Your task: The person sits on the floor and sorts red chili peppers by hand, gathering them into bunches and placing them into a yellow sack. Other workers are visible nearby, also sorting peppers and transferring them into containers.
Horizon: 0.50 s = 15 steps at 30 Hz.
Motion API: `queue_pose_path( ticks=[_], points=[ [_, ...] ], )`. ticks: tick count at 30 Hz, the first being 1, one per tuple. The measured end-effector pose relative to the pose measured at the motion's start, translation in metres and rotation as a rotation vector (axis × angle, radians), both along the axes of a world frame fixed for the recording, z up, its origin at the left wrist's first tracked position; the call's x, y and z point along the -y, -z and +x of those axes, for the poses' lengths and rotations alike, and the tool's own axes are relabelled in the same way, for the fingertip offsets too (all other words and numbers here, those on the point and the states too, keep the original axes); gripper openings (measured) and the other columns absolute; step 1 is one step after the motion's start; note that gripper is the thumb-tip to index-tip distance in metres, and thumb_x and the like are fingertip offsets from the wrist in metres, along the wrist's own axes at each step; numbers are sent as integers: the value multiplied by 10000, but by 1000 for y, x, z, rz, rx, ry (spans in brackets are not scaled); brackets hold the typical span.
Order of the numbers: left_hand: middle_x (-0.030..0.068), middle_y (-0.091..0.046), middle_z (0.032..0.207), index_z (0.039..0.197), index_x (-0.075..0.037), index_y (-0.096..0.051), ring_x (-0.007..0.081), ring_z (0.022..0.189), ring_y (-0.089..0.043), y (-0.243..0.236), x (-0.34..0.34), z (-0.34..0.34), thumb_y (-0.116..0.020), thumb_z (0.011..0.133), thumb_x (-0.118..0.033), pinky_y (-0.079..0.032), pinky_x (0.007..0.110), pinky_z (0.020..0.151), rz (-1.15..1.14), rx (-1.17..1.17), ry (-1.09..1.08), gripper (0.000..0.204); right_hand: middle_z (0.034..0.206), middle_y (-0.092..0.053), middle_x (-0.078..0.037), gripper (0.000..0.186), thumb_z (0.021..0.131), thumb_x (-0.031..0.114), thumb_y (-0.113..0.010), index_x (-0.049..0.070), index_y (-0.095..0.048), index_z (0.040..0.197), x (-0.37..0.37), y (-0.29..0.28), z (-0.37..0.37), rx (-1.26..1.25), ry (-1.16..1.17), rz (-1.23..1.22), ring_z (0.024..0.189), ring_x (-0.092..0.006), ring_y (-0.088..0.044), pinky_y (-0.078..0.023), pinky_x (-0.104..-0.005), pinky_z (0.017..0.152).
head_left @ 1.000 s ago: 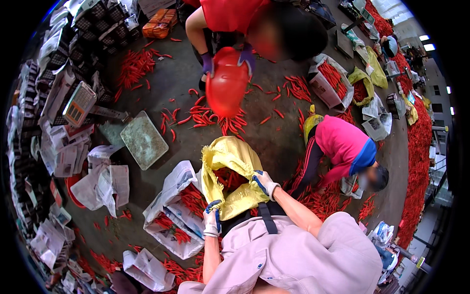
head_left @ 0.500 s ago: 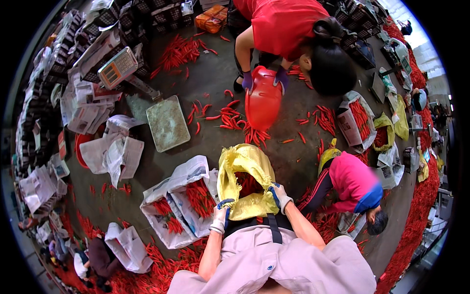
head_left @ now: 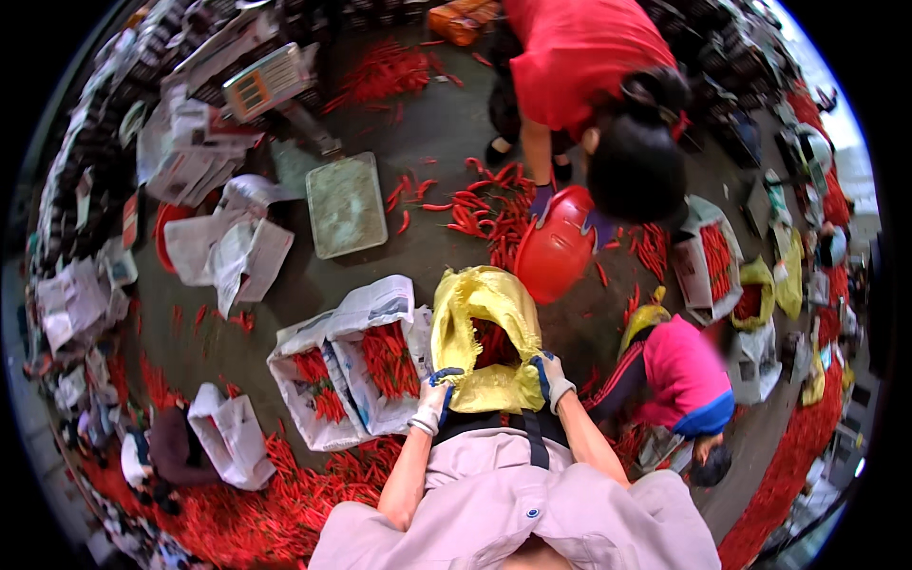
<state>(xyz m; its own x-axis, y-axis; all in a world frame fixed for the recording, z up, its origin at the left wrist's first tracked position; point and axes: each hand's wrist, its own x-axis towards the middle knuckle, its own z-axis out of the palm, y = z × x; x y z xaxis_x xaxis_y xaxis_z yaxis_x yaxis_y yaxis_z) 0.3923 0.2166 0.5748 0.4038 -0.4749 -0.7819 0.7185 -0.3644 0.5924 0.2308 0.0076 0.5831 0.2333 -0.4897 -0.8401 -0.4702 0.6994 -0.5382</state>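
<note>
A yellow woven sack (head_left: 486, 293) stands in front of my body with its frayed mouth spread wide. Red chili peppers (head_left: 492, 344) show inside it, partly shaded. My left hand (head_left: 435, 397), in a white and blue glove, grips the left edge of the mouth. On the opposite edge my gloved right hand (head_left: 551, 380) is closed round the yellow weave. Just beyond the sack, a co-worker in red with purple gloves holds a red plastic basin (head_left: 553, 255), its outside toward me; what it contains is hidden. Loose chilies (head_left: 489, 214) lie on the floor beside that basin.
Two paper-lined containers of chilies (head_left: 389, 366) stand left of the sack. A platform scale (head_left: 347, 204) lies farther back on the left. Someone in pink (head_left: 679, 370) bends down at my right. A deep chili heap (head_left: 275, 513) spreads at the lower left.
The co-worker's red basin has moved right and nearer the sack, uncovering chilies on the floor. My view has shifted slightly. Both my hands keep hold of the sack's mouth.
</note>
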Motion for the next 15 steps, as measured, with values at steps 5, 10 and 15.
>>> queue_pose_path(
  ticks=[5,10,15],
  points=[
    [27,-671,872,980,-47,-685,100,739,-604,5,2,-2,-523,780,2,-498,244,702,42,111,66,262,637,-553,-23,88,795,115,-544,84,-626,783,-6,27,-13,29,131,59,520,-150,-538,-439,-304,484],
    [-42,-631,792,957,-104,-702,50,636,-513,10,3,-8,-501,825,6,-433,199,583,113,-12,33,264,683,-568,-36,103,745,89,-526,47,-615,777,2,66,-34,65,65,190,595,-173,-566,-467,-322,556],
    [-56,-608,744,954,-115,-705,41,575,-466,-2,-1,-12,-535,827,-27,-396,204,529,92,-12,-72,230,722,-580,-47,114,760,116,-533,51,-619,796,4,41,-23,8,-29,186,621,-180,-565,-468,-326,582]
  ],
)
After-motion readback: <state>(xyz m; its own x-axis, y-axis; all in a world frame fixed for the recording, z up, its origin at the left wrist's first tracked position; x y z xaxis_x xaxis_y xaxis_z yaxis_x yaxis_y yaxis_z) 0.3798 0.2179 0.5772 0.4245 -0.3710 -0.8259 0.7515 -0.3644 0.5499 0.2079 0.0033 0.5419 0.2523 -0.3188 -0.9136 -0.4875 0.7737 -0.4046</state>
